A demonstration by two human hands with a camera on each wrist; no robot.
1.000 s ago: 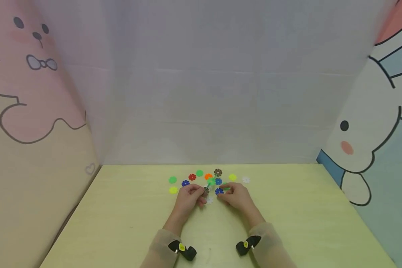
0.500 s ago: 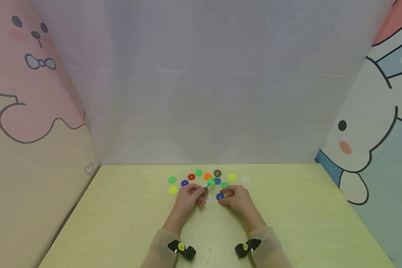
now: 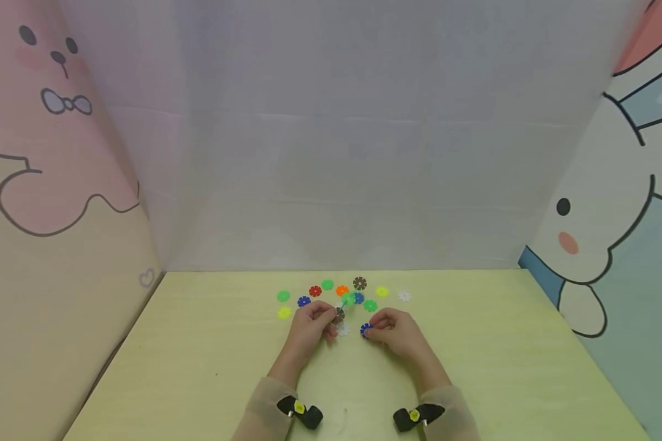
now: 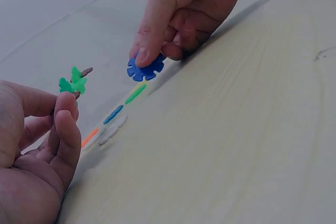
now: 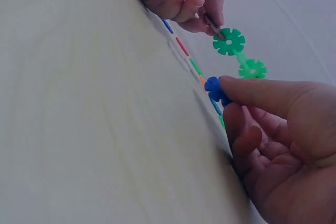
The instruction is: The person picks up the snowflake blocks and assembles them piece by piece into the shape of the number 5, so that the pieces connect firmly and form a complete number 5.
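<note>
My left hand (image 3: pixel 311 324) pinches a brown notched snowflake disc (image 3: pixel 339 316) between thumb and fingers. Linked onto it is a small chain: green discs (image 5: pixel 229 42) set at angles to each other, with another brown disc (image 3: pixel 360 283) at the far end. To the right, thumb and index finger of my right hand (image 3: pixel 399 331) pinch a dark blue snowflake disc (image 4: pixel 145 68), raised over the table, its notched edge facing out. A gap separates the blue disc from the chain. Fingertips cover part of both held discs.
Loose snowflake discs lie flat on the pale wooden table (image 3: pixel 198 355), beyond and between the hands: red (image 3: pixel 315 291), orange (image 3: pixel 342 290), yellow (image 3: pixel 382 292), green (image 3: pixel 370 305), white (image 3: pixel 404 296) and several others. A light curtain (image 3: pixel 331 153) hangs behind the table's back edge.
My right hand has drawn the dark blue disc toward me and slightly right, away from the other discs. My left hand stays nearly in place, the chain tilting slightly.
</note>
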